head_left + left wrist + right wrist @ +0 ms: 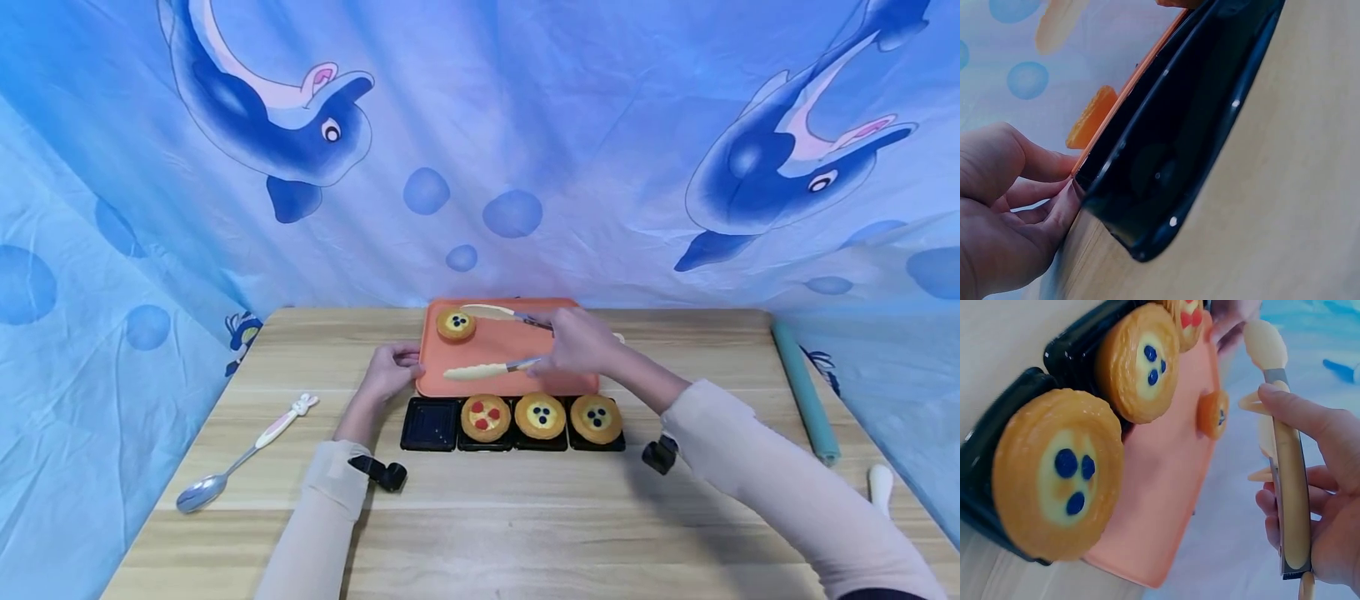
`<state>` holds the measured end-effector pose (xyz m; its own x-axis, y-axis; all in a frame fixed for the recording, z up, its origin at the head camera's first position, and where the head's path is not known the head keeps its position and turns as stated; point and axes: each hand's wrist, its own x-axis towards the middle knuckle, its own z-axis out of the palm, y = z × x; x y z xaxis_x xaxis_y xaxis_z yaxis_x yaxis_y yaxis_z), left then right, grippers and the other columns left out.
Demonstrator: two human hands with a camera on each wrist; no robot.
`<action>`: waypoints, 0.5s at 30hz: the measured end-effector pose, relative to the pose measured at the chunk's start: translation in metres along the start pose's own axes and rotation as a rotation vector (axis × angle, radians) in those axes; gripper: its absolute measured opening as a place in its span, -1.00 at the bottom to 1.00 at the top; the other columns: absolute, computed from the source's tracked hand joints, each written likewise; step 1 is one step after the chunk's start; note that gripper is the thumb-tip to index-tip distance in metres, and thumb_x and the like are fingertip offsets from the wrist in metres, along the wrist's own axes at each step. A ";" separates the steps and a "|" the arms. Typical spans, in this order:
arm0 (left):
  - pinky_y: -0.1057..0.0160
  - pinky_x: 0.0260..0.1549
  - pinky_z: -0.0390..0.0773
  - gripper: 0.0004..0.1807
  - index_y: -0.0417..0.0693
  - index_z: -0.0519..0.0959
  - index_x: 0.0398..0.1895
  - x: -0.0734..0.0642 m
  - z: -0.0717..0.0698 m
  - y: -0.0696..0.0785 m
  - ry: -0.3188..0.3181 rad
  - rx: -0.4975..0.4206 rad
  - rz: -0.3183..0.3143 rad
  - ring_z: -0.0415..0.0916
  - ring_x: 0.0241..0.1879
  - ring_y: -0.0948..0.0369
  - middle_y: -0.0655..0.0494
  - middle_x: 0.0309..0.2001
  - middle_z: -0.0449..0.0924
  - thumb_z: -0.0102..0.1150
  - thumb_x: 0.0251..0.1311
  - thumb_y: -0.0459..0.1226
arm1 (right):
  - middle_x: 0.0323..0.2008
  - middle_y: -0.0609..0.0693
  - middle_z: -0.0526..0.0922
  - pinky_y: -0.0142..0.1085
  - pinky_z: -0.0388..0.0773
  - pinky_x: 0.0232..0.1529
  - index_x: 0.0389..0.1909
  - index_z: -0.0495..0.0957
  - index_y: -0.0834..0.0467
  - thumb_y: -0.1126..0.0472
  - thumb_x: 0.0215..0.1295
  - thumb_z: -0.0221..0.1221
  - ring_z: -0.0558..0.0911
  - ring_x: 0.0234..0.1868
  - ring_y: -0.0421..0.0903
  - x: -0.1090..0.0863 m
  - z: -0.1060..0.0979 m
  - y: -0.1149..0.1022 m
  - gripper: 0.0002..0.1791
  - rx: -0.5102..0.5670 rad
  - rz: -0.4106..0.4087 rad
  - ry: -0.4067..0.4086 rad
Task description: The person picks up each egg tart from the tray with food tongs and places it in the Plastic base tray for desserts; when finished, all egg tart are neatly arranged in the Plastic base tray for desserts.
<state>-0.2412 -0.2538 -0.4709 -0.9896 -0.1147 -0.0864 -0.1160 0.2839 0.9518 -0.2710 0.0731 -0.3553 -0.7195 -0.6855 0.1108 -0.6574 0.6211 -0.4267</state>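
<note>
A pale wooden table (pixel 487 517) met a blue cloth (pixel 495 125) printed with dolphins (pixel 247 104). At the far edge lay an orange tray (pixel 498 343), with 4 black dishes (pixel 430 423) lined along its near side; 3 tarts (pixel 541 417) sat on the 3 right-hand ones. A lone tart (pixel 456 327) sat in the tray's far left corner.

The left hand (pixel 392 371) had its fingers pinched on the tray's left edge. The right hand (pixel 581 342) gripped tongs (pixel 476 372), their tips spread apart over the tray; how high, I couldn't tell.

Wood stretched away on both sides, as far as a spoon (pixel 242 461) at left and a green roll (pixel 806 392) along the right edge. The table's near edge was cut off. A white object (pixel 881 487), half hidden behind the right sleeve (pixel 765 475), was hard to make out.
</note>
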 end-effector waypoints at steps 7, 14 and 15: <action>0.21 -0.03 0.61 -0.54 -0.50 0.46 0.18 -0.002 0.000 0.000 0.003 0.000 -0.003 0.54 0.05 -0.12 -0.36 0.03 0.55 0.18 0.17 -0.57 | -0.58 0.12 0.61 -0.34 0.08 -0.68 0.35 0.46 0.09 -0.16 -0.10 0.54 0.02 -0.78 -0.23 0.030 0.017 0.011 -0.05 -0.045 0.099 -0.008; 0.25 -0.07 0.62 -0.54 -0.49 0.47 0.18 0.000 0.000 -0.001 0.004 -0.010 -0.012 0.54 0.04 -0.10 -0.35 0.03 0.55 0.18 0.17 -0.57 | 0.19 0.14 0.58 -0.29 0.21 -0.63 0.37 0.44 0.04 -0.11 -0.14 0.57 0.05 -0.75 -0.21 0.051 0.027 0.025 -0.02 -0.010 0.223 -0.002; 0.25 -0.07 0.62 -0.54 -0.49 0.46 0.18 0.000 0.000 -0.001 0.005 -0.012 -0.013 0.54 0.04 -0.10 -0.35 0.03 0.55 0.18 0.17 -0.57 | 0.17 0.14 0.60 -0.29 0.22 -0.62 0.37 0.44 0.04 -0.11 -0.15 0.58 0.05 -0.75 -0.21 0.053 0.028 0.026 -0.02 -0.006 0.236 -0.003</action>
<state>-0.2413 -0.2539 -0.4721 -0.9876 -0.1231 -0.0974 -0.1279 0.2710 0.9540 -0.3206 0.0424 -0.3856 -0.8527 -0.5224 0.0058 -0.4726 0.7666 -0.4348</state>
